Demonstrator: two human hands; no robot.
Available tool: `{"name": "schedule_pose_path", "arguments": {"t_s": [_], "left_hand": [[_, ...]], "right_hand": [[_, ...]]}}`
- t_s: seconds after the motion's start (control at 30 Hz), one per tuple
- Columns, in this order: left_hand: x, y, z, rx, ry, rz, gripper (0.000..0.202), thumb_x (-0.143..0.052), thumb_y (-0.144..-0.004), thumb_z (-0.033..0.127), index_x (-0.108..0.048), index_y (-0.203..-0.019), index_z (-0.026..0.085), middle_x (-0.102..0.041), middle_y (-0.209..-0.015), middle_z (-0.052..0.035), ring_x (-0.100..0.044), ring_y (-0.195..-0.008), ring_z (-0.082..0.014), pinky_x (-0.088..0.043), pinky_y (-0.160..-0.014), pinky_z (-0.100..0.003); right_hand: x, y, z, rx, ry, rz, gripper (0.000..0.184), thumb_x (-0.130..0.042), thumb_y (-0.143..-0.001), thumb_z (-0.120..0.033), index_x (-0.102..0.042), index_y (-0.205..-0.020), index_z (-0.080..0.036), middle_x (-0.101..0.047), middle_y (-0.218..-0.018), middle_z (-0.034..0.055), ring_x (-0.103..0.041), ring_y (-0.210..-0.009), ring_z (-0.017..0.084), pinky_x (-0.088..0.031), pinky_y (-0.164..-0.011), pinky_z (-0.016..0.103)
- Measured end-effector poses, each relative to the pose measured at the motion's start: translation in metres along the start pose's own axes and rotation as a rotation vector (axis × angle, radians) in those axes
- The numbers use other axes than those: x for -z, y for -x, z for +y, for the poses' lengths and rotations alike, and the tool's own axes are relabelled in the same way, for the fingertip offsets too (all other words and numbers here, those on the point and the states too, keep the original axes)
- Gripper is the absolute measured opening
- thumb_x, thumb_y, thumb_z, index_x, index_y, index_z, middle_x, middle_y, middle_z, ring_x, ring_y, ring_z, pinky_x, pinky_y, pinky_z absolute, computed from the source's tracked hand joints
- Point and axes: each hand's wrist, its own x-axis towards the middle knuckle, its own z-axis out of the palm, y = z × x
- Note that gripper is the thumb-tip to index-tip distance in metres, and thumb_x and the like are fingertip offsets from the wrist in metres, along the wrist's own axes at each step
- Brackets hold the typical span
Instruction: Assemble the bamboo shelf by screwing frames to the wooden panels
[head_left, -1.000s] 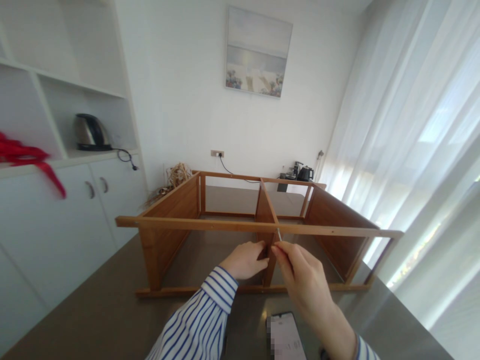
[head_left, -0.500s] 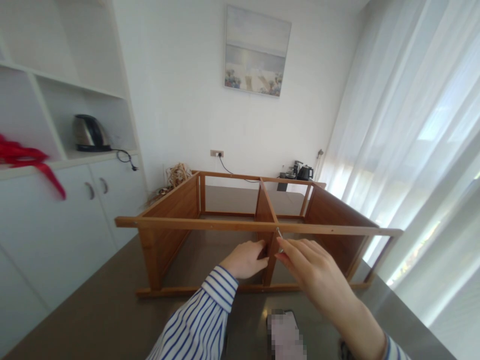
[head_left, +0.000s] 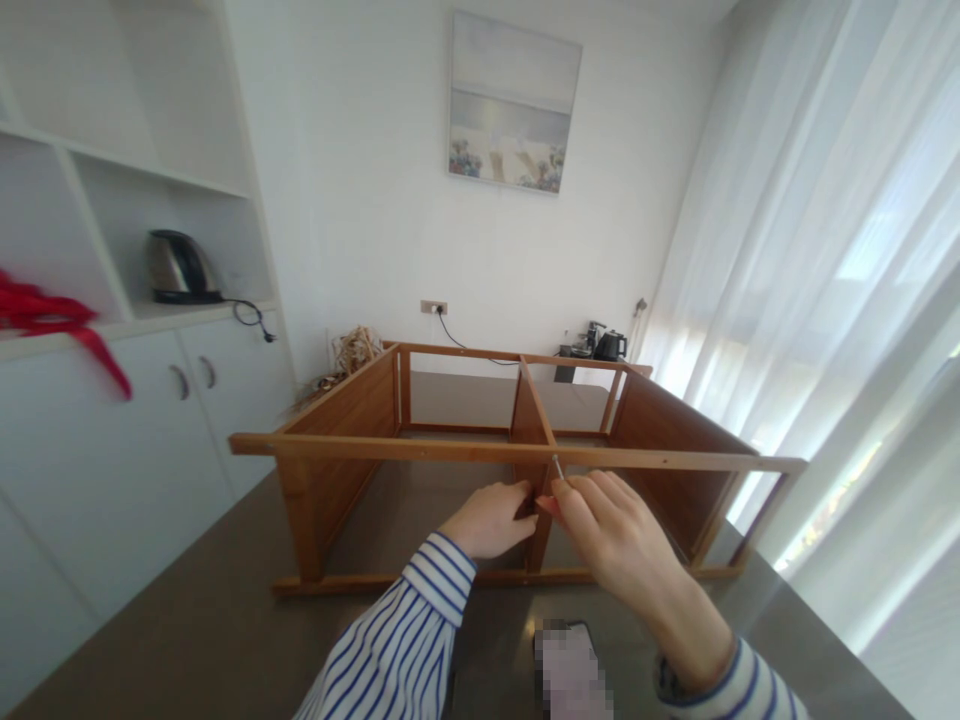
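Note:
A brown wooden shelf unit [head_left: 450, 450] lies on its side on the dark table. My left hand [head_left: 491, 520] is closed around the near edge of its middle board [head_left: 541, 535], thumb on the front and fingertips hidden behind it. Just to the right, my right hand [head_left: 611, 520] pinches a thin metal Allen key [head_left: 559, 468]. The key's tip meets the upper front rail [head_left: 480, 451] where the middle board joins it; most of the key is hidden by my fingers.
A phone [head_left: 574, 670] lies on the table [head_left: 187, 600] close to me. White cabinets with a steel kettle [head_left: 176, 265] and a red ribbon [head_left: 45, 310] stand at the left. Dried stalks [head_left: 356, 350] and a black kettle [head_left: 610, 346] are at the back. Sheer curtains [head_left: 825, 250] hang at the right.
My right hand has turned at the wrist and shifted slightly left and down, and more of the key's shaft shows. My left hand and the shelf unit stay where they were.

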Motion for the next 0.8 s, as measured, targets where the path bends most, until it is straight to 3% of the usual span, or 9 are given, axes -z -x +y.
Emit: {"name": "schedule_pose_path", "arguments": {"t_s": [0.1, 0.3, 0.47, 0.6, 0.8], "left_hand": [[0.0, 0.0, 0.0, 0.011, 0.023, -0.014, 0.027, -0.045, -0.084, 0.038, -0.057, -0.103, 0.023, -0.069, -0.098, -0.0058, -0.064, -0.093, -0.0241, -0.047, -0.078, -0.031], [0.0, 0.0, -0.001, 0.021, 0.037, -0.026, 0.029, -0.044, -0.085, 0.041, -0.059, -0.101, 0.022, -0.069, -0.098, -0.0059, -0.064, -0.09, -0.0236, -0.047, -0.075, -0.03], [-0.001, -0.001, -0.002, 0.019, 0.011, -0.016, 0.028, -0.045, -0.084, 0.04, -0.057, -0.104, 0.023, -0.069, -0.1, -0.0057, -0.064, -0.093, -0.0243, -0.046, -0.078, -0.031], [-0.003, -0.001, -0.004, 0.003, 0.002, -0.008, 0.024, -0.044, -0.084, 0.038, -0.056, -0.099, 0.024, -0.069, -0.096, -0.0049, -0.065, -0.089, -0.0249, -0.046, -0.073, -0.031], [-0.006, -0.002, -0.007, -0.031, -0.012, 0.027, 0.02, -0.044, -0.083, 0.037, -0.054, -0.091, 0.022, -0.069, -0.089, -0.0044, -0.065, -0.083, -0.0242, -0.044, -0.066, -0.029]], "right_hand": [[-0.01, 0.0, -0.005, -0.078, -0.051, 0.099, 0.014, -0.044, -0.093, -0.019, -0.055, -0.085, -0.014, -0.054, -0.065, 0.0018, -0.048, -0.059, 0.013, -0.037, -0.058, 0.028], [-0.026, 0.003, -0.017, -0.264, -0.183, 0.268, 0.007, -0.048, -0.091, -0.018, -0.053, -0.086, -0.016, -0.058, -0.067, 0.0024, -0.052, -0.062, 0.013, -0.041, -0.06, 0.026], [-0.016, 0.004, -0.004, -0.114, -0.146, 0.161, 0.003, -0.054, -0.088, -0.017, -0.054, -0.088, -0.014, -0.059, -0.07, 0.0025, -0.051, -0.062, 0.013, -0.039, -0.06, 0.027], [0.001, 0.001, 0.007, 0.002, -0.052, 0.04, 0.011, -0.051, -0.09, -0.019, -0.056, -0.097, -0.012, -0.063, -0.079, 0.0057, -0.055, -0.072, 0.015, -0.039, -0.066, 0.029], [0.01, -0.005, 0.005, 0.011, 0.153, -0.003, 0.013, -0.051, -0.091, -0.025, -0.058, -0.087, -0.015, -0.058, -0.07, 0.003, -0.05, -0.066, 0.014, -0.032, -0.061, 0.029]]}}
